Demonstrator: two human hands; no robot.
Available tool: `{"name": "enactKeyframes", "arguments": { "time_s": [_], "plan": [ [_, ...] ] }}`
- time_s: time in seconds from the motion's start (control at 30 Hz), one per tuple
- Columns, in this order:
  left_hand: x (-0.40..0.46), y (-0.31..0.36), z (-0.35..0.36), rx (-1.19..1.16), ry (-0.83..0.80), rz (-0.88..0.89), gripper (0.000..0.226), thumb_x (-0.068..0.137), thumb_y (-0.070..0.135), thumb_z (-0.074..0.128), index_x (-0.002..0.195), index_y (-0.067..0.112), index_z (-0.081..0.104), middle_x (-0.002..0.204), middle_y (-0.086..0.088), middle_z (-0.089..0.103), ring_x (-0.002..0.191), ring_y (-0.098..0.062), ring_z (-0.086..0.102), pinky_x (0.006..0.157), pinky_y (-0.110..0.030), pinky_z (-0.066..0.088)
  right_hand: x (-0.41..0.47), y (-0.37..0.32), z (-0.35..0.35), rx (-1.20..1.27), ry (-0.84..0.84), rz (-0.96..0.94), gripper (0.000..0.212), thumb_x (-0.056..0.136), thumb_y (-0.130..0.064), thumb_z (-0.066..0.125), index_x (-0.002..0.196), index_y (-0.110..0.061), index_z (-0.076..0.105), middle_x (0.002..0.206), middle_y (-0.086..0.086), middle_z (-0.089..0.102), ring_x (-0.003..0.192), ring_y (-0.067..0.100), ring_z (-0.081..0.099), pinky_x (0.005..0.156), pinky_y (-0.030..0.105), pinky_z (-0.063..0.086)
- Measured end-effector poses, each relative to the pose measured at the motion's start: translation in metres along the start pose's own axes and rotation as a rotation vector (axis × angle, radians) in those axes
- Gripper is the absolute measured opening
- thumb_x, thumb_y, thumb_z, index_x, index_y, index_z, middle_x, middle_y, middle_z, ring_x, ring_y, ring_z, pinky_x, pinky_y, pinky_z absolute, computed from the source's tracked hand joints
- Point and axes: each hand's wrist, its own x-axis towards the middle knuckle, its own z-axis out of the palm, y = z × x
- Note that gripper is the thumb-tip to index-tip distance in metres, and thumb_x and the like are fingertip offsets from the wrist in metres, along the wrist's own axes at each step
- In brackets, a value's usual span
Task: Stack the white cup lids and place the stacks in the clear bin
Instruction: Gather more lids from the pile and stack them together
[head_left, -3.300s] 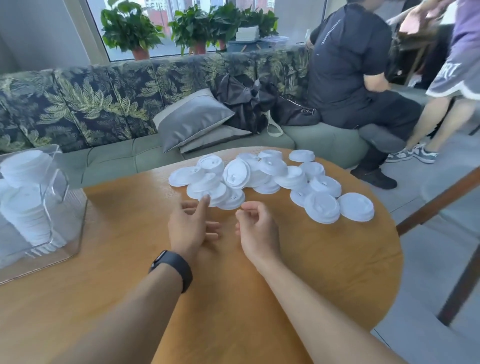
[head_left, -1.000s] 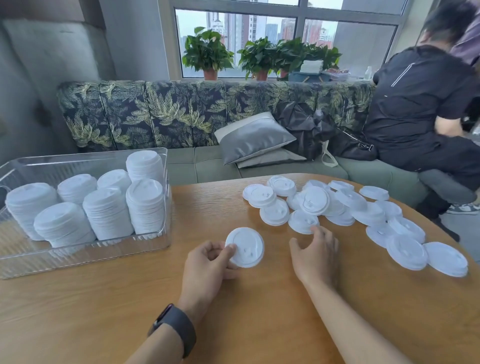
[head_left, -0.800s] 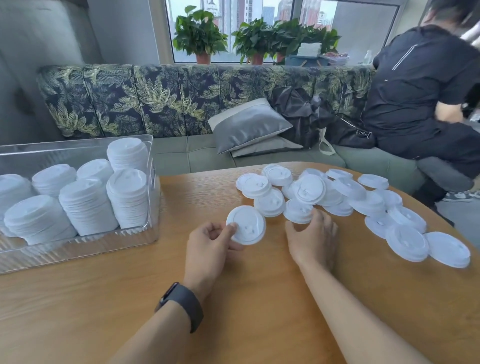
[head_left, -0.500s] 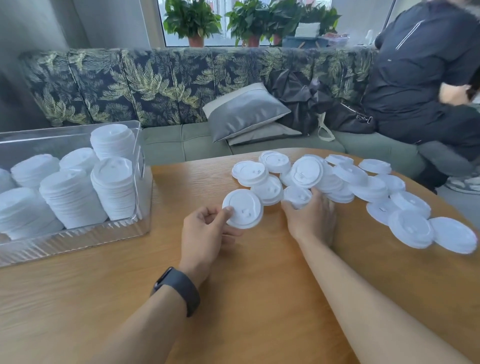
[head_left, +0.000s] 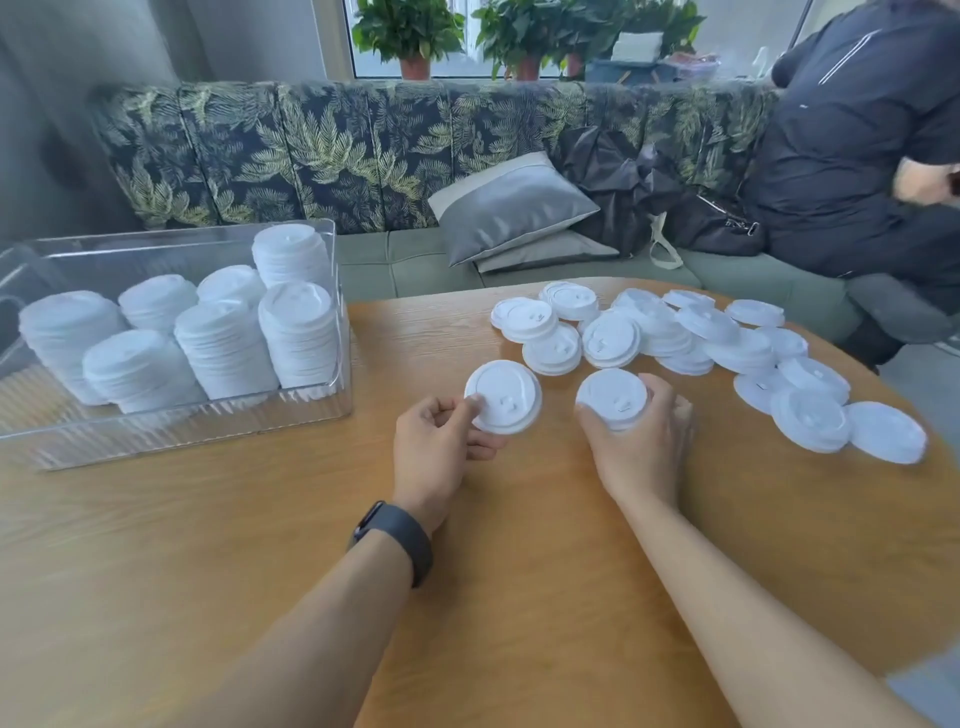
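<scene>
My left hand (head_left: 436, 449) pinches one white cup lid (head_left: 505, 396) by its near edge, thumb on top, just above the round wooden table (head_left: 260, 545). My right hand (head_left: 641, 444) grips a second white lid (head_left: 613, 397) with fingers curled round its rim. Behind both hands lies a loose pile of several white lids (head_left: 675, 332) spread toward the table's right edge. At the left stands the clear bin (head_left: 171, 431), holding several tall stacks of white lids (head_left: 296, 332).
A leaf-patterned sofa (head_left: 363, 156) with a grey pillow (head_left: 511, 208) and a black bag (head_left: 623, 176) runs behind the table. A person in dark clothes (head_left: 852, 156) sits at its right end. Potted plants (head_left: 410, 31) line the window sill.
My right hand has taken one lid out of the pile and drawn it back toward me. My left hand keeps holding its lid. The camera view has tilted down a little.
</scene>
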Motion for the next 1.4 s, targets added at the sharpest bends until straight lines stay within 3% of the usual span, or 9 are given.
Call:
{"name": "enactKeyframes", "arguments": {
  "time_s": [0.07,0.17,0.23,0.43,0.63,0.77,0.9,1.13,1.4],
  "plan": [
    [-0.015,0.0,-0.006,-0.009,-0.004,-0.006,0.022,0.1,0.014,0.066,0.107,-0.007,0.065,0.074,-0.021,0.075,0.068,-0.03,0.077,0.057,-0.029,0.061,-0.023,-0.006,-0.008,0.171,-0.04,-0.016,0.072,0.079,-0.034,0.085,0.138,-0.025,0.045,0.132,-0.002,0.052,0.118,0.017,0.052,0.091,0.026,0.04],
    [-0.041,-0.001,-0.017,-0.022,0.0,-0.017,0.024,0.099,0.015,0.067,0.107,-0.007,0.064,0.075,-0.024,0.075,0.069,-0.032,0.076,0.058,-0.029,0.061,-0.057,-0.014,-0.015,0.347,-0.076,0.014,0.067,0.078,-0.025,0.087,0.131,-0.031,0.046,0.108,-0.022,0.06,0.092,0.001,0.06,0.075,0.012,0.044],
    [-0.057,-0.002,-0.023,-0.035,0.0,-0.024,0.024,0.1,0.015,0.066,0.108,-0.007,0.062,0.076,-0.026,0.075,0.07,-0.033,0.076,0.06,-0.03,0.062,-0.074,-0.019,-0.017,0.428,-0.104,0.048,0.068,0.074,-0.022,0.089,0.127,-0.034,0.048,0.107,-0.025,0.061,0.092,-0.005,0.061,0.078,0.016,0.048],
    [-0.101,-0.001,-0.049,-0.099,-0.02,-0.036,0.022,0.102,0.014,0.064,0.115,-0.003,0.059,0.082,-0.023,0.077,0.073,-0.035,0.077,0.062,-0.033,0.062,-0.113,-0.032,-0.018,0.659,-0.421,0.266,0.078,0.059,-0.029,0.095,0.123,-0.045,0.054,0.12,-0.005,0.072,0.108,0.016,0.07,0.096,0.036,0.057],
    [-0.126,0.004,-0.073,-0.153,-0.054,-0.058,0.02,0.105,0.014,0.057,0.117,-0.002,0.055,0.084,-0.024,0.077,0.07,-0.032,0.076,0.062,-0.033,0.062,-0.138,-0.043,-0.019,0.907,-0.704,0.383,0.071,0.082,0.013,0.074,0.138,-0.025,0.052,0.125,0.01,0.073,0.119,0.028,0.068,0.097,0.04,0.056],
    [-0.131,0.004,-0.079,-0.158,-0.05,-0.061,0.017,0.106,0.014,0.055,0.115,0.0,0.053,0.084,-0.023,0.077,0.071,-0.034,0.075,0.061,-0.033,0.062,-0.14,-0.044,-0.024,1.034,-0.745,0.482,0.051,0.094,0.008,0.055,0.137,-0.02,0.054,0.128,0.021,0.07,0.11,0.039,0.07,0.083,0.04,0.059],
    [-0.132,0.001,-0.076,-0.108,-0.021,-0.049,0.02,0.106,0.016,0.054,0.118,0.0,0.053,0.084,-0.024,0.077,0.074,-0.037,0.076,0.064,-0.037,0.062,-0.135,-0.041,-0.03,1.06,-0.821,0.525,0.036,0.1,-0.004,0.046,0.132,-0.016,0.058,0.127,0.02,0.071,0.105,0.037,0.072,0.088,0.048,0.057],
    [-0.135,0.002,-0.074,-0.014,-0.021,-0.025,0.018,0.106,0.018,0.057,0.116,0.003,0.055,0.077,-0.025,0.075,0.061,-0.033,0.071,0.056,-0.035,0.059,-0.132,-0.036,-0.026,1.088,-0.845,0.572,0.037,0.102,0.003,0.043,0.134,-0.012,0.056,0.129,0.02,0.07,0.113,0.033,0.071,0.093,0.043,0.055],
    [-0.135,-0.002,-0.071,0.035,-0.019,0.015,0.018,0.105,0.022,0.059,0.116,0.008,0.056,0.077,-0.021,0.076,0.065,-0.035,0.073,0.056,-0.034,0.06,-0.134,-0.039,-0.03,1.098,-0.866,0.587,0.037,0.104,-0.003,0.043,0.139,-0.001,0.056,0.129,0.019,0.071,0.12,0.03,0.068,0.102,0.041,0.052]
  ]
}}
